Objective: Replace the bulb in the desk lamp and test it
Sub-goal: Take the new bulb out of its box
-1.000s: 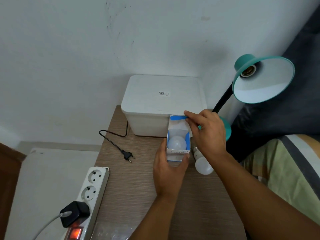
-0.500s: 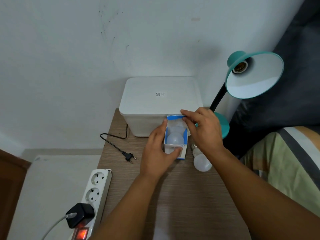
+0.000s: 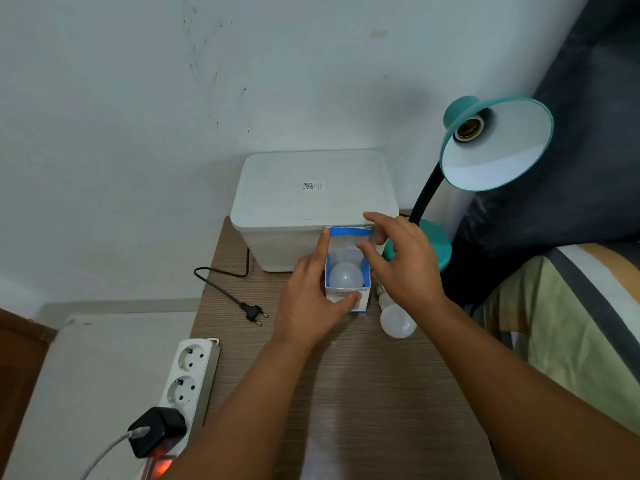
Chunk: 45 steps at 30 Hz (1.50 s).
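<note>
A small blue and white bulb box [image 3: 360, 301] stands open on the wooden table [image 3: 363, 393], with a white bulb [image 3: 345, 276] showing inside it. My left hand [image 3: 311, 299] grips the box from its left side. My right hand [image 3: 401, 261] hovers over the box's open flap, fingers spread, just off the cardboard. A second white bulb [image 3: 397, 318] lies on the table right of the box. The teal desk lamp [image 3: 495, 143] stands at the right; its socket [image 3: 468, 129] is empty. Its black plug [image 3: 254, 311] lies unplugged on the table.
A white lidded container [image 3: 311, 202] sits against the wall behind the box. A white power strip [image 3: 188, 375] with a lit red switch and a black adapter [image 3: 156, 433] lies at the table's left front edge. Striped bedding [image 3: 571, 323] is at the right.
My left hand shifted from under the box to its left side. My right hand let go of the flap and opened above it. The view moved slightly closer.
</note>
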Motion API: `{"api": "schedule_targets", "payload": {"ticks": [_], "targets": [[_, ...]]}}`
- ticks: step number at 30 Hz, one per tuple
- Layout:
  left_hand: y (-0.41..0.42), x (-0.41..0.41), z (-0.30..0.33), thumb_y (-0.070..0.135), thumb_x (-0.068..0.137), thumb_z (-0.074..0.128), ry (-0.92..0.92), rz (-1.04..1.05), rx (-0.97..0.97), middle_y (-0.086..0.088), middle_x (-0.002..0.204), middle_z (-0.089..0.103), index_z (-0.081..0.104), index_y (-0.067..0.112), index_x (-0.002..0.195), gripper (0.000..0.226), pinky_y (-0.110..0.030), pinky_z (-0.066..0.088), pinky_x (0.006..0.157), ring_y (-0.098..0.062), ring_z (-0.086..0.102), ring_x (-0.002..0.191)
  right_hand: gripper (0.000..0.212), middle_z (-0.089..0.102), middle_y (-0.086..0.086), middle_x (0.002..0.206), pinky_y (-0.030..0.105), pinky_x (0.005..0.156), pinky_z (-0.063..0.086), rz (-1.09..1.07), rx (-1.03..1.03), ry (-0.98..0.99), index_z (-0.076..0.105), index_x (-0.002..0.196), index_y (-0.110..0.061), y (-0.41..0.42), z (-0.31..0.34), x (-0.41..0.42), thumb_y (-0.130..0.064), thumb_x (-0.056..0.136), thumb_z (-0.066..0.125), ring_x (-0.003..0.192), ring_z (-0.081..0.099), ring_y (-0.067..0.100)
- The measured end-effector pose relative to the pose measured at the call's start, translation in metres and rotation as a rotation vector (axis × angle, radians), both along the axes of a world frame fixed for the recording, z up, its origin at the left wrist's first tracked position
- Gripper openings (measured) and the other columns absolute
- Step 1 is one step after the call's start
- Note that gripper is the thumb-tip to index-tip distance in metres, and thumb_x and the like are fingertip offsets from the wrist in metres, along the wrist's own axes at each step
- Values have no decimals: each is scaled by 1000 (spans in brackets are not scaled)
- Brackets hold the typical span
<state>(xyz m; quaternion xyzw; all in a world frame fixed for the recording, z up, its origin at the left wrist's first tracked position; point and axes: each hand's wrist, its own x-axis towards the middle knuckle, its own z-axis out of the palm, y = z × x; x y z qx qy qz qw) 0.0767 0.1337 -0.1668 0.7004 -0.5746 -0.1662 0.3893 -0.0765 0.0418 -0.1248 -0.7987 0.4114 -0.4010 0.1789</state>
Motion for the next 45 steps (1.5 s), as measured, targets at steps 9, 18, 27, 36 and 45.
{"api": "schedule_targets", "payload": {"ticks": [9,18,27,36,45], "targets": [[0,-4,1,46,75,81,4,38,-7,4,132,51,-6,57,151,116,-40,56,94,-11,55,118,47,52,-9,102,18,67,38,37,322,269,66,123,-34,10,-3,-11,-56,81,73,91,52,5],[-2,-6,-3,46,75,80,-18,44,-37,2,128,53,-4,53,153,115,-32,56,91,-8,55,112,73,60,-1,122,41,86,54,44,439,519,67,125,-27,-3,-1,9,-75,70,64,107,59,19],[-4,-6,-6,47,74,82,-32,40,-33,4,123,54,-10,59,148,119,-16,45,85,0,50,104,54,65,-4,75,31,61,49,0,558,685,67,76,-24,-6,18,26,-77,63,67,72,62,15],[-4,-5,-6,44,74,83,-18,28,3,5,122,52,-7,56,151,119,-14,41,86,0,48,105,50,63,-3,78,31,63,46,49,660,738,62,72,-24,-11,23,31,-73,66,71,77,61,16],[-4,-5,-2,43,76,82,-32,18,32,4,127,52,-11,57,148,118,-12,37,87,4,42,107,49,74,-2,82,38,78,58,83,679,485,78,93,-22,-7,39,16,-66,75,70,77,66,12]]}}
